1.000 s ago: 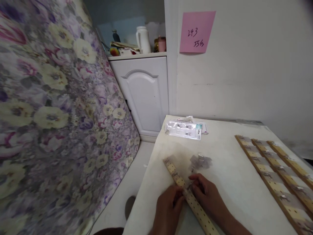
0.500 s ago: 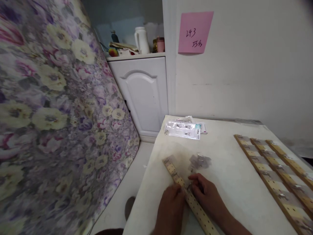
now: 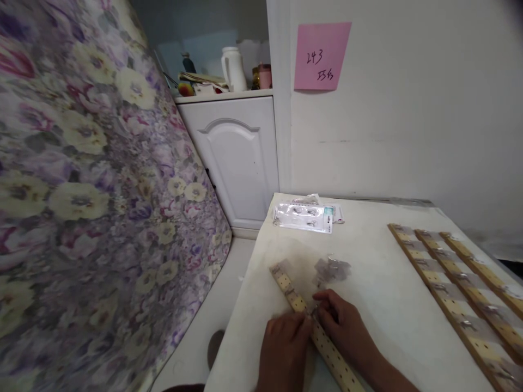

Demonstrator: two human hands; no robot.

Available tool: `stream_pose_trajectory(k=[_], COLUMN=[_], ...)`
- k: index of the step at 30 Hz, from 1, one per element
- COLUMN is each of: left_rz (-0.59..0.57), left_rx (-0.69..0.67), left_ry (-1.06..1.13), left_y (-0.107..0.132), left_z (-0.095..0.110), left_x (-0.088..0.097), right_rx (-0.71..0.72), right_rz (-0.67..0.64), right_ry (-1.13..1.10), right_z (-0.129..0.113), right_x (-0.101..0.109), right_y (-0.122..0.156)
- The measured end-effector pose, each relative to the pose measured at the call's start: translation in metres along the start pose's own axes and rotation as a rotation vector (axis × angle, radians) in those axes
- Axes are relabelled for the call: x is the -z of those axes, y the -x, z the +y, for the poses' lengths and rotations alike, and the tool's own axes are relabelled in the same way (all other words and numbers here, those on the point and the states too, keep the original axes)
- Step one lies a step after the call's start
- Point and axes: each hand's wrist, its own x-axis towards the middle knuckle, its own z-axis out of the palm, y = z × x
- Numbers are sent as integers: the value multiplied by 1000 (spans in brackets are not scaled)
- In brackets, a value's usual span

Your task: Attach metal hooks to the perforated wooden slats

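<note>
White table (image 3: 379,305), barely any change: my left hand (image 3: 284,351) has edged up against the perforated wooden strip (image 3: 288,283) lying diagonally front-left, actual grip unclear. Right hand (image 3: 345,332) pinches a small metal clip (image 3: 314,311) at the strip. Same clip being worked.

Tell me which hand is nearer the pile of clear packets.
Right. The right hand lies just nearer the person than the pile, apart from it; the left hand sits farther off, across the wooden strip.
</note>
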Motion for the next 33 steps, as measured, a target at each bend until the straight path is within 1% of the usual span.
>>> stream_pose_trajectory(k=[3,5,6,10,12,16,19,24,28,30,33], left_rz=[-11,-22,-6,164,192,161,171,167,219,197,171], left_rx=[-43,-86,-105,-172,-215,-294,-301,-275,-254,-247,-257], left_ry=[-58,-108,-133,-203,-236,-306,-336,-317,-298,-296,-292], left_y=[2,4,5,10,10,8,8,9,8,7,7], left_z=[-1,-2,-4,-8,-9,-9,-8,-7,-6,-5,-5], left_x=[-1,-5,-8,-18,-17,-7,-4,-10,-13,-11,-7], right_rx=[2,2,2,5,4,1,3,22,45,65,135], right_rz=[4,0,-1,3,11,11,13,23,45,71,115], right_ry=[5,11,16,26,30,42,46,52,24,6,42], right_z=[0,-1,-1,-1,-2,-2,-3,-2,1,3,6], right_x=[0,0,0,0,0,1,1,1,0,0,0], right_y=[0,0,-1,-1,-1,0,0,-1,2,4,8])
